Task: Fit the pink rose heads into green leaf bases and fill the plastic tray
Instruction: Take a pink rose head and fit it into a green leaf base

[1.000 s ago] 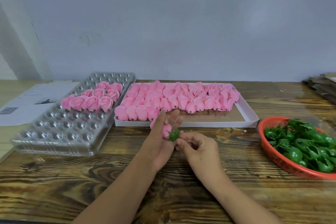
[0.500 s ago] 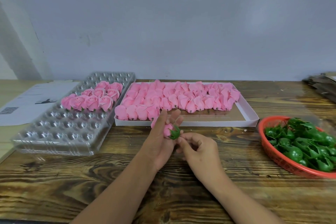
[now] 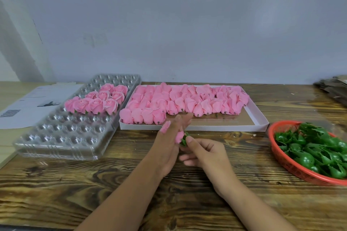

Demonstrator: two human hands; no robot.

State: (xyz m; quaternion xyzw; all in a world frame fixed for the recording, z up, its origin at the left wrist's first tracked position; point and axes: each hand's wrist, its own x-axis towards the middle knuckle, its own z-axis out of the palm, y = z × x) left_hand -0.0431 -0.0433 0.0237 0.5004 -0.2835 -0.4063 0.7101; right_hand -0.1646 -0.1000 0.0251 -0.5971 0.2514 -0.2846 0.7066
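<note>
My left hand (image 3: 168, 143) holds a pink rose head (image 3: 179, 136) above the table, its fingers pointing up toward the white box. My right hand (image 3: 203, 153) pinches the green leaf base (image 3: 184, 139) against the rose's bottom end. Most of the rose is hidden behind my left fingers. The clear plastic tray (image 3: 62, 137) lies to the left with several finished roses (image 3: 97, 101) set in its far cups. A white box (image 3: 261, 124) behind my hands is packed with loose pink rose heads (image 3: 185, 101). A red basket (image 3: 293, 167) of green leaf bases (image 3: 315, 148) sits at the right.
A printed paper sheet (image 3: 28, 107) lies at the far left beside the tray. Stacked cardboard pieces (image 3: 334, 88) sit at the far right against the grey wall. Bare wooden tabletop (image 3: 93, 184) stretches in front of the tray and under my forearms.
My right hand's fingers have shifted slightly on the green base, turning it against the rose. My left hand stays where it was, holding the rose.
</note>
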